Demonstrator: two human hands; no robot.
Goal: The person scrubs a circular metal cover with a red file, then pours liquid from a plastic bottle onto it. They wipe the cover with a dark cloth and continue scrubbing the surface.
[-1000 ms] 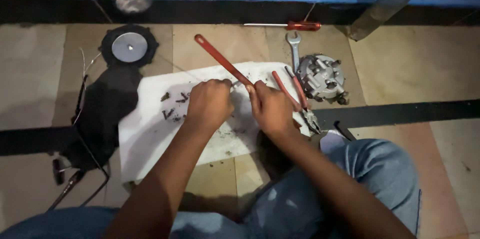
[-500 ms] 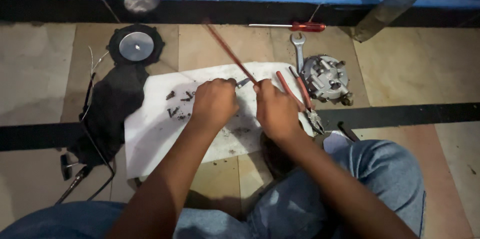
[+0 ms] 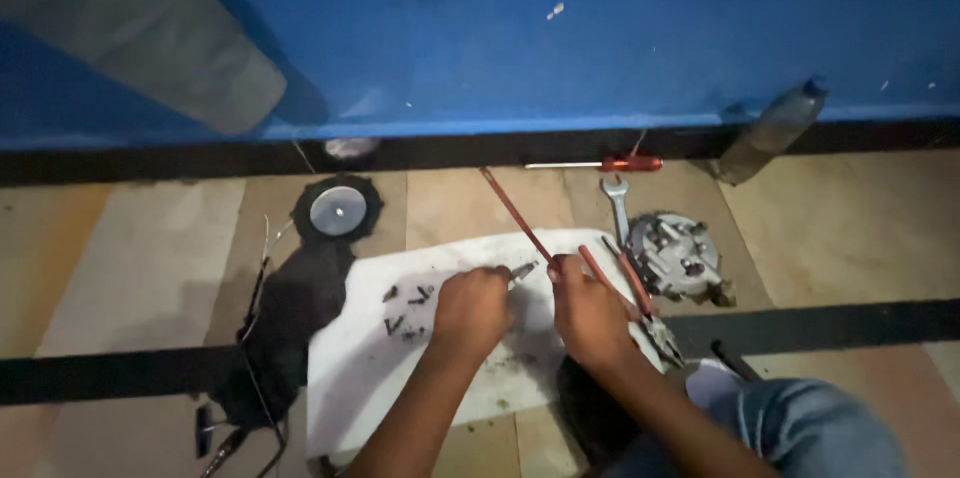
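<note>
Over a white cloth (image 3: 420, 378), the left hand (image 3: 470, 310) pinches a small metal part (image 3: 521, 272). The right hand (image 3: 590, 313) grips red-handled pliers (image 3: 515, 213) closed on it. Holding the part steady and squeezing squarely seems wise, since loose screws (image 3: 408, 306) lie just beside.

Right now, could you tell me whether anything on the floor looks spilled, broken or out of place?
Dark crumbs and small loose screws lie scattered over the white sheet by the left hand. A clear bottle leans tilted against the blue wall. The round metal motor part sits opened up beside a spanner.
</note>
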